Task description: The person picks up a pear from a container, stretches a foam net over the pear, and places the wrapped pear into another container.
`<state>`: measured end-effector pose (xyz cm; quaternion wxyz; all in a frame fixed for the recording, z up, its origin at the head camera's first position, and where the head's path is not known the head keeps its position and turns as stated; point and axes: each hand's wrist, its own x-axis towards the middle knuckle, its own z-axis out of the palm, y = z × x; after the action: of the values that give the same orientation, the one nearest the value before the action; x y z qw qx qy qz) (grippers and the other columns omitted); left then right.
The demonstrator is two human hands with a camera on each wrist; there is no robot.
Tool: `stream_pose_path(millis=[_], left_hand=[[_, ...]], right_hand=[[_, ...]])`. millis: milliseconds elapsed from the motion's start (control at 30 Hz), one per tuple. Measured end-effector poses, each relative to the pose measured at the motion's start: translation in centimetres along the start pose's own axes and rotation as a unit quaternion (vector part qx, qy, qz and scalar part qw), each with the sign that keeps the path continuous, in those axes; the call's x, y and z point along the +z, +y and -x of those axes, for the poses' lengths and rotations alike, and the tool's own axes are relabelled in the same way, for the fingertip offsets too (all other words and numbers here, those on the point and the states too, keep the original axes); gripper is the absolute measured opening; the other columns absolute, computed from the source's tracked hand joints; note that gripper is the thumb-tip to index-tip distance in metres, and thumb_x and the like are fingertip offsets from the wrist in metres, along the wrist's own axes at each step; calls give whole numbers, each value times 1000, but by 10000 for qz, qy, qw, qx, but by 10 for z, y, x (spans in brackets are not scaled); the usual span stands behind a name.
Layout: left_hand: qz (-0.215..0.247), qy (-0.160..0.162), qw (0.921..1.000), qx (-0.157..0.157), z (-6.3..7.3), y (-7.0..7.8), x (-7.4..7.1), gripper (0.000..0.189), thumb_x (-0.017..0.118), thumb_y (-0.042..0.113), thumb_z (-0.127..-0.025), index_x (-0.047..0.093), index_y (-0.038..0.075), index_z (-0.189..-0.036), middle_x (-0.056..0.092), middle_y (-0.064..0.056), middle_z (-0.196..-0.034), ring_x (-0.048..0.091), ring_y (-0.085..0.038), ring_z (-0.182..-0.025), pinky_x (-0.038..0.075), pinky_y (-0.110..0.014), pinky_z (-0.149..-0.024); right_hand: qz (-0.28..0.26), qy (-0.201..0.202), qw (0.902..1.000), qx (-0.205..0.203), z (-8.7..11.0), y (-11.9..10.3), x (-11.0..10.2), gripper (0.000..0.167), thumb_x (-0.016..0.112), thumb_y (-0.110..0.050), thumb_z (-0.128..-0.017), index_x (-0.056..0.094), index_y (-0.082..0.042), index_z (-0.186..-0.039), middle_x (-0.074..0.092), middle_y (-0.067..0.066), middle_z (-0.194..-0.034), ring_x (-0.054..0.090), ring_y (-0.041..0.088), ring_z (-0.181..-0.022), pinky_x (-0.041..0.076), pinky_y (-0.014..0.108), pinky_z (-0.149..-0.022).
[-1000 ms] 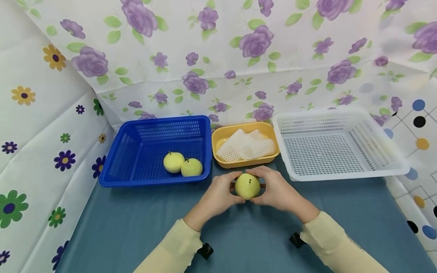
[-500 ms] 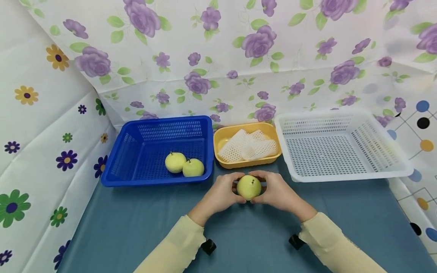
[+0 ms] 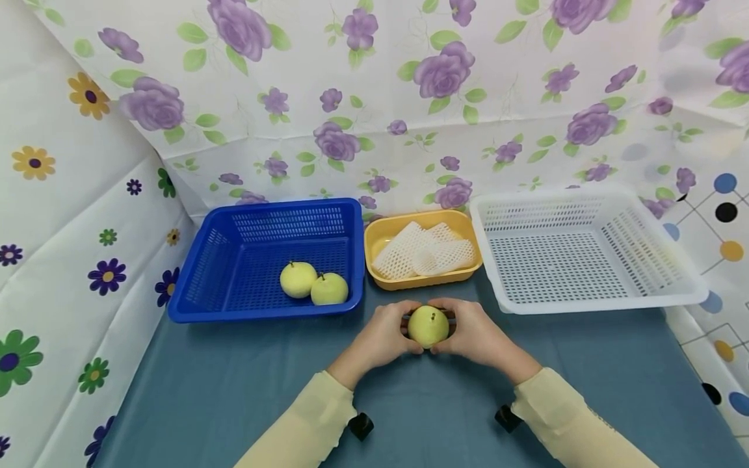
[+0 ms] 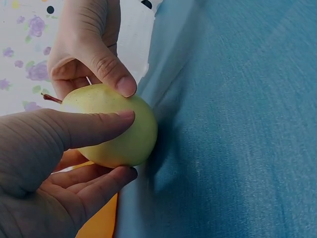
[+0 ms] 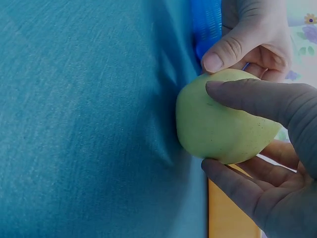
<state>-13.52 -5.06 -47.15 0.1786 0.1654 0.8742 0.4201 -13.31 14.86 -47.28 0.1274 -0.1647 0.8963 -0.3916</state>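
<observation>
A yellow-green pear (image 3: 429, 327) stands stem up between both hands, close over the blue cloth in front of the yellow basket. My left hand (image 3: 387, 333) grips its left side, thumb (image 4: 101, 129) across the near face and fingers curled behind. From the other side my right hand (image 3: 471, 330) holds it the same way, its thumb (image 5: 242, 96) on the skin of the pear. The brown stem (image 4: 51, 98) points away from the cloth in the left wrist view. Two more pears, one (image 3: 298, 279) beside another (image 3: 329, 288), lie in the blue basket.
The blue basket (image 3: 234, 316) stands at the back left. A small yellow basket (image 3: 421, 281) with white foam net sleeves (image 3: 404, 252) is in the middle. At the back right is a white basket (image 3: 597, 303). Flowered sheeting (image 3: 374, 84) hangs behind them.
Both hands, with the pear between them, have come slightly nearer to the body. The grip looks the same, and the baskets have stayed in place.
</observation>
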Motion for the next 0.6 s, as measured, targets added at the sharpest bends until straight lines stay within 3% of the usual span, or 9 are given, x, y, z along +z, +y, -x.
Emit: stream_pose_path(millis=[600], left_hand=[[32,5,9999,-122,1,-5,-1,76,85,12,-66,49,16,-133,57,-2,-129,63,-14,-104,54,-23,-80]], right_hand=[[135,51,9999,-56,0,-2,5,77,88,-21,-61,54,-19,-129,59,-5,-121,61,12,-103,54,36,-83]])
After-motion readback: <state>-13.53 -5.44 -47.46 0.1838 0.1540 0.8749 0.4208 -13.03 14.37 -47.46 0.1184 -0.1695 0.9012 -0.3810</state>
